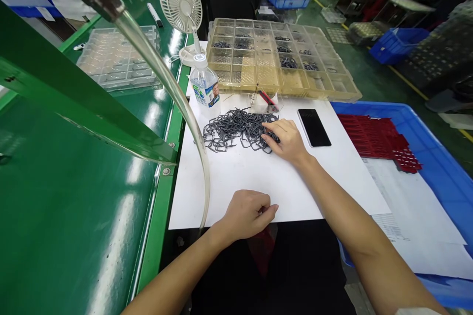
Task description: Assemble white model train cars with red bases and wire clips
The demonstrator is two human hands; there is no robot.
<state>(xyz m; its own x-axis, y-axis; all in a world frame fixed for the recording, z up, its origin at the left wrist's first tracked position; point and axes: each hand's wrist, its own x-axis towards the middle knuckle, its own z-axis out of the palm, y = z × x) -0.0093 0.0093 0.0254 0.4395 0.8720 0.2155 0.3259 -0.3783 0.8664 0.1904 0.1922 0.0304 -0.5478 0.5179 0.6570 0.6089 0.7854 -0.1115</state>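
A heap of dark grey, bent, thin strip-like pieces [236, 125] lies on the white board [221, 187]. My right hand [286, 140] is at the heap's right end, thumb and fingers curled round a few of these pieces. Nearer to me, my left hand [251, 214] rests at the board's front edge with its fingers curled in. Whatever it may hold is hidden. Just below it, over my dark-clothed lap, something red [264, 251] shows, too unclear to name.
Behind the heap stand a water bottle [205, 86], a small fan [181, 5] and a divided plastic box [266, 69]. A phone [314, 128] lies right, beside a blue tray [443, 162] holding red strips [369, 138]. A clear hose [177, 93] and green conveyor [92, 197] are left.
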